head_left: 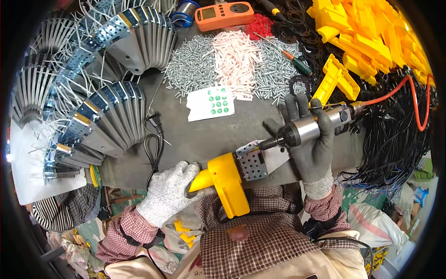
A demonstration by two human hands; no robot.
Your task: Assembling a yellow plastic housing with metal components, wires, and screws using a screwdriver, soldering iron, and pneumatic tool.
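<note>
Blue rims on the spool at the table's far edge, silvery wire wound inside it! Down on the floor at right, a white sack bulges, its contents hidden from us. Up on the grey table, loose heaps: silver screws to the left, pale pink pegs in the middle, more screws to the right.

Now to centre stage: the yellow housing sits at the table's near edge, just in front of the person. Its handle points left, its broad part runs down towards the lap, leaning slightly right, and a perforated metal plate juts out on its right side. And look at the powered screwdriver: long axis slanting, tip aimed down-left at that plate, orange hose trailing off the upper-right end. Is the tip touching? Can't tell from here.

Over to the fingers! The left hand, in a pale knit glove, has its fingers wrapped round the yellow handle, clamped on it. The right hand, in a dark-palmed glove, has the screwdriver lying across it, one finger folded over the metal body, others stretching past it, slightly apart, close to a black ring.
</note>
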